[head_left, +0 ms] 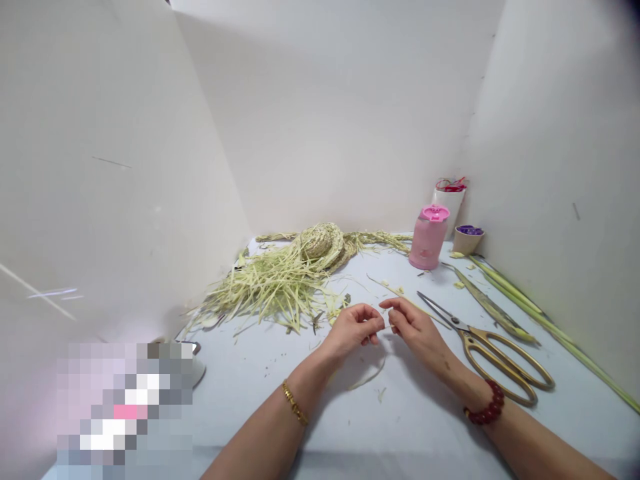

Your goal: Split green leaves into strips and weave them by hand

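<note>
My left hand (356, 325) is closed in a pinch on a thin pale plant strip (370, 383). Just across from it, my right hand (409, 321) has its index finger bent outward while the other fingers close on the same strip. A short bit of the strip spans the small gap between the two hands, and the rest curves down below them over the table. Fingers hide part of the strip. Large gold-handled scissors (505, 360) lie beside my right forearm, blades pointing away to the left.
Behind my left hand spreads a heap of shredded strips (270, 287) with a coiled woven piece (320, 243). A pink bottle (427, 240), a white cup (450, 200) and a small tan cup (467, 241) stand back right. Long green stalks (550, 323) lie along the right wall (565, 167).
</note>
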The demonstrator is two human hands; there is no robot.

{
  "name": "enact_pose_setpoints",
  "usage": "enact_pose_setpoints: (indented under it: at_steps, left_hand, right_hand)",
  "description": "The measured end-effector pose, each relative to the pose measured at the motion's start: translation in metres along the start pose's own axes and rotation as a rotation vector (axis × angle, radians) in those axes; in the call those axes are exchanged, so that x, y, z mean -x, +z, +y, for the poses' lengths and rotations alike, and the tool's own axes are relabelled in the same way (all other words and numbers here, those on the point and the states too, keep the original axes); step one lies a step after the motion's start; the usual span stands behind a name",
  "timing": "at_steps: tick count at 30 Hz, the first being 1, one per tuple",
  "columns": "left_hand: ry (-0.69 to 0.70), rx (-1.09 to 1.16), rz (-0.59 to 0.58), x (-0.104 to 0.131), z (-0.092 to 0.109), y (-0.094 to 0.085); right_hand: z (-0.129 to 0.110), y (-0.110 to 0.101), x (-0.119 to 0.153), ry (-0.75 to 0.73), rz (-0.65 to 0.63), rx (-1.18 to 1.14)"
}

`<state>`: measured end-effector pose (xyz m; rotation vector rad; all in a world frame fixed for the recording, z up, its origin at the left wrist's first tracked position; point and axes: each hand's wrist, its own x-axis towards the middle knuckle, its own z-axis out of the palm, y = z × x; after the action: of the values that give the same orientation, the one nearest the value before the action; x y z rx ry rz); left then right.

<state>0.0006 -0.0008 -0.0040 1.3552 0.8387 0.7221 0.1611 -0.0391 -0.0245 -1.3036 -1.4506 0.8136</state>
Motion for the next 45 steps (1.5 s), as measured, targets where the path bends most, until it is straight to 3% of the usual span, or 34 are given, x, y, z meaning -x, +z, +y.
enact_pose_setpoints:
  at_steps: [4, 13, 21, 28, 32, 37, 45]
  left_hand:
    - [0.05, 0.033, 0.005, 0.0, 0.003, 0.0]
    - [0.043, 0.013, -0.086, 0.004, 0.008, 0.0]
    - [0.079, -0.087, 0.066, -0.003, 0.001, 0.002]
    - [0.017, -0.041, 0.173, -0.002, 0.002, -0.001]
    - [-0.011, 0.047, 0.168, -0.004, 0.0, -0.002]
    - [0.05, 0.124, 0.116, -0.003, 0.002, -0.002]
    - [0.104, 0.009, 0.112, -0.002, -0.001, -0.001]
  right_hand:
    - [-0.005, 0.0, 0.001, -0.02, -0.047, 0.072]
    - [-0.015, 0.0, 0.004, -0.083, 0.014, 0.127]
    - [-0.008, 0.004, 0.007, -0.232, 0.071, 0.317]
    - [-0.002, 0.006, 0.008, -0.276, -0.022, 0.388]
    - [-0.006, 0.006, 0.008, -0.244, -0.01, 0.319]
    - [-0.01, 0.004, 0.006, -0.08, 0.038, 0.141]
    - [-0.007, 0.005, 0.004, -0.049, 0.029, 0.128]
